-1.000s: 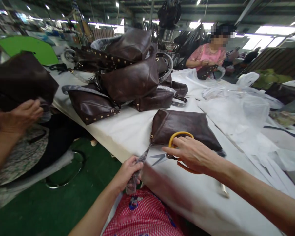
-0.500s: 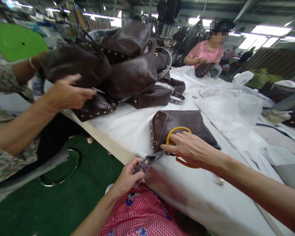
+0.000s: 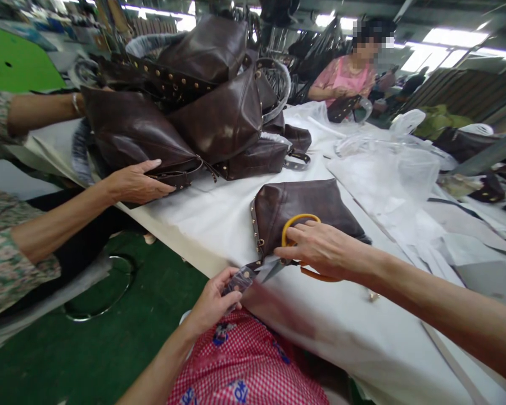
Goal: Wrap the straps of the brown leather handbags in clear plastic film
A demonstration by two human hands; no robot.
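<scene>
My right hand (image 3: 320, 247) is closed around yellow-handled scissors (image 3: 300, 218), their blades pointing left toward a dark strap. That strap (image 3: 245, 277), wrapped in clear plastic and bearing a metal stud, is pinched between the thumb and fingers of my left hand (image 3: 217, 298). It reaches the lower left corner of a dark brown leather bag (image 3: 307, 205) lying on the white-covered table (image 3: 202, 225). Gold studs line the bag's left edge. My right hand partly hides the bag's front.
Brown studded bags (image 3: 219, 118) are heaped at the back left, where a co-worker's hands (image 3: 139, 183) hold one. Clear plastic sheeting (image 3: 388, 169) lies on the right. Across the table, another person (image 3: 349, 79) handles a bag. A metal ring (image 3: 101, 304) shows above the green floor.
The co-worker's bag at left has come down beside the pile. My strap and scissors have shifted slightly, the blades now showing more clearly. The whole view has moved a little.
</scene>
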